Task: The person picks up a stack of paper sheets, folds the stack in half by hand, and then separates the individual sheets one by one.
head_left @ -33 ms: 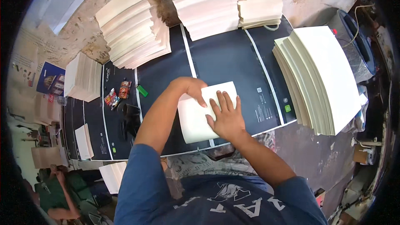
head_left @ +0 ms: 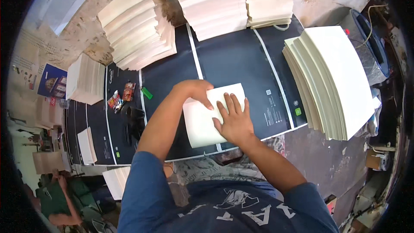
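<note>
A folded white paper (head_left: 200,127) lies on the dark table near its front edge, its left side rounded like a fold. Across its far left edge my left hand (head_left: 196,91) is closed on the paper, the thumb pressing on top and the other fingers mostly hidden. My right hand (head_left: 236,123) rests flat on the paper's right half, fingers spread and pointing away from me. Both hands touch the same paper, a little apart from each other.
Tall paper stacks stand along the wall: a left stack (head_left: 140,26), a middle stack (head_left: 211,4) and a right stack (head_left: 271,2). A big white pile (head_left: 332,82) sits at right. Small packets (head_left: 128,91), a green lighter (head_left: 147,93) and a black object (head_left: 135,121) lie left. Another person (head_left: 60,200) is lower left.
</note>
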`<state>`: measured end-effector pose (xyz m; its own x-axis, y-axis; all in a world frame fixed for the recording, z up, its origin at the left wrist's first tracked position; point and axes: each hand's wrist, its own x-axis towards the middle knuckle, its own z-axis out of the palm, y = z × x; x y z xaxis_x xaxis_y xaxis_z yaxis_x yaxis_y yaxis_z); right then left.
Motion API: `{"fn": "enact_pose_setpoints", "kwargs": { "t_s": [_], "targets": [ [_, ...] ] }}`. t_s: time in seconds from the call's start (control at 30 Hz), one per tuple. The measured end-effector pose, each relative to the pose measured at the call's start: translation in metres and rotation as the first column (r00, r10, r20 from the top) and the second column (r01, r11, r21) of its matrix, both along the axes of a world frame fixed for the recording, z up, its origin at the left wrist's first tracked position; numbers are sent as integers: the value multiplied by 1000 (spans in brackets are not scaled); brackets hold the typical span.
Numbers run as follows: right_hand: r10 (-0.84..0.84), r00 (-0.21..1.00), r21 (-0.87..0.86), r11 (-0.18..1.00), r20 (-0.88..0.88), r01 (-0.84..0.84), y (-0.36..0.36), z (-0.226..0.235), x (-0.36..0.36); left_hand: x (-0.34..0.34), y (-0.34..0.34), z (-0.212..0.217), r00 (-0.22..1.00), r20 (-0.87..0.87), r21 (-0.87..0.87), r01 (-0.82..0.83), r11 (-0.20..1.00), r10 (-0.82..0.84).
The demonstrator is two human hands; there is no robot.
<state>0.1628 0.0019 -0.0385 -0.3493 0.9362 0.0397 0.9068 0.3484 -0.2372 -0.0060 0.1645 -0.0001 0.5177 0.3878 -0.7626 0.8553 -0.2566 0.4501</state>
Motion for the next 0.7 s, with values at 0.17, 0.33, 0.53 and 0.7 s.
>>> {"fn": "enact_pose_setpoints", "kwargs": {
  "t_s": [0.17,0.33,0.53,0.7],
  "targets": [
    [-35,999,-40,999,6,35,3,-7,2,14,-122,-17,912,374,736,-403,543,170],
    [-130,867,-158,986,-480,61,10,-13,22,55,-179,-45,765,534,668,-642,376,360],
    [-264,545,-183,963,-795,200,34,-13,69,69,-177,-44,887,238,866,-378,327,396],
    [-307,688,-314,942,-657,121,37,-7,72,70,-183,-53,901,156,919,-283,275,405]
  ]
}}
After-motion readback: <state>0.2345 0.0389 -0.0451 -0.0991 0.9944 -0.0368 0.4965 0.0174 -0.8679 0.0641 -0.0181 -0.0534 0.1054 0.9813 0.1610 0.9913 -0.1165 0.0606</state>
